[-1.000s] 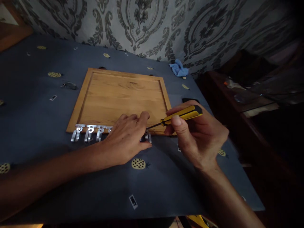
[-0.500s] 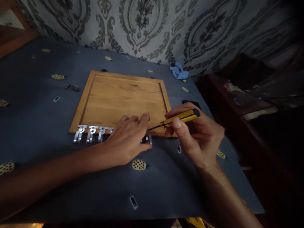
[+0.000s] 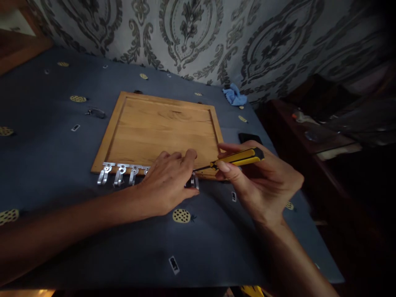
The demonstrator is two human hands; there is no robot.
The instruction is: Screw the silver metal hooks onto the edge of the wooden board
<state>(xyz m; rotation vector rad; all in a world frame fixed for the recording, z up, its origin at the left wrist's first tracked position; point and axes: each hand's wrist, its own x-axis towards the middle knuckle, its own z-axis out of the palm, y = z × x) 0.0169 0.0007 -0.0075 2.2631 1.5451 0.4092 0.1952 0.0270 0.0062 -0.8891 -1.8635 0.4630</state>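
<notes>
A framed wooden board [image 3: 161, 132] lies flat, with a metal hook rail [image 3: 121, 168] along its near edge. My left hand [image 3: 168, 179] covers the right part of the rail, its fingers bent over the board's edge and its thumb beside the last hook [image 3: 195, 181]. In my right hand [image 3: 262, 185] is a yellow and black screwdriver [image 3: 238, 157], pinched by the handle between thumb and fingers. Its shaft slants down to the left, and the tip meets the rail's right end close to my left index finger. The screw there is too small to make out.
A dark blue cloth with pineapple prints covers the table [image 3: 123, 255]. Beyond the board lie a crumpled blue cloth [image 3: 235, 95], a black phone-like object [image 3: 250, 138] and a small clear item [image 3: 95, 113] at left. Patterned curtain fabric [image 3: 192, 37] hangs behind.
My right hand has shifted slightly right and its grip on the screwdriver handle has turned, the thumb moving left along it. My left hand stays on the rail.
</notes>
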